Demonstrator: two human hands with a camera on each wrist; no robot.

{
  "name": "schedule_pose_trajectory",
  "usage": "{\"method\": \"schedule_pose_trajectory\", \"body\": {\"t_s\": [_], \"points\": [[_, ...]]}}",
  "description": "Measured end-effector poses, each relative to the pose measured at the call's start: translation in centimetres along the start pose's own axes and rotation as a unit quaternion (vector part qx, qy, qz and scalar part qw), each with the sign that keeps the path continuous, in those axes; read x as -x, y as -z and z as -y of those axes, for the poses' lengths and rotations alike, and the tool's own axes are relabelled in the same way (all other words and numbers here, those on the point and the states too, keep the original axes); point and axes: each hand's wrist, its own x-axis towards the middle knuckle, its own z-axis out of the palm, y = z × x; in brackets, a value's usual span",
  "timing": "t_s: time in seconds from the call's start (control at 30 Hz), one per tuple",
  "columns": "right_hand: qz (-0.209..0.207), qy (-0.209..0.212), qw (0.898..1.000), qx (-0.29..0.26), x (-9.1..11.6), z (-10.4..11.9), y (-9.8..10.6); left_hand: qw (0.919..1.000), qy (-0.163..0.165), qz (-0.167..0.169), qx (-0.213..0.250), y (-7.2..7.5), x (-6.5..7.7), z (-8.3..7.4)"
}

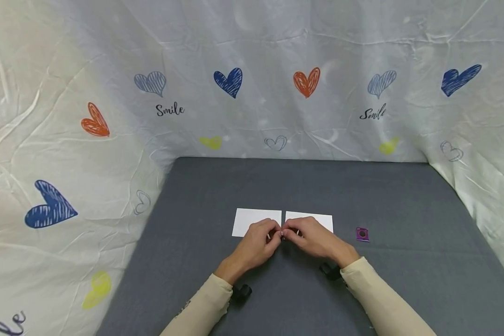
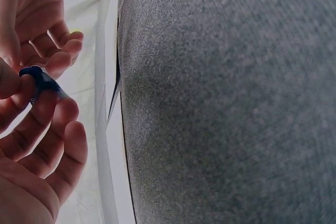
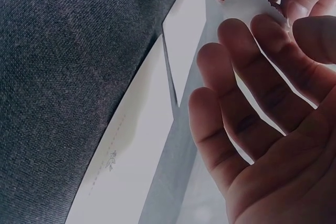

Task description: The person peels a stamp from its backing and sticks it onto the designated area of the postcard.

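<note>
Above the table, my two hands meet at a small sachet with zigzag edges. In the left wrist view the sachet [image 2: 46,81] shows a dark blue face; its other side looks pale silver in the right wrist view. My left hand [image 1: 259,241] pinches it from one side and my right hand [image 1: 312,237] from the other, fingertips almost touching. Just beyond the hands lie a left white card [image 1: 247,221] and a right white card [image 1: 324,220], side by side with a narrow gap. Both are partly hidden by the hands.
A small purple packet [image 1: 362,234] with a dark round mark lies right of the right hand. Dark grey cloth [image 1: 302,186] covers the table. Pale curtain [image 1: 269,51] printed with hearts hangs behind and along the sides.
</note>
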Motion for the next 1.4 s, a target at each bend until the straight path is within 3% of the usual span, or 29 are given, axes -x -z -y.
{"method": "schedule_pose_trajectory", "body": {"t_s": [0.57, 1.4], "points": [[0.005, -0.001, 1.0, 0.008, -0.27, 0.2, -0.07, 1.0, -0.008, 0.001, 0.005, -0.03, 0.24, 0.17], [-0.025, -0.008, 1.0, 0.013, 0.1, 0.01, 0.2, 0.9983, -0.022, -0.054, 0.009, 0.41, 0.81, 0.3]]}}
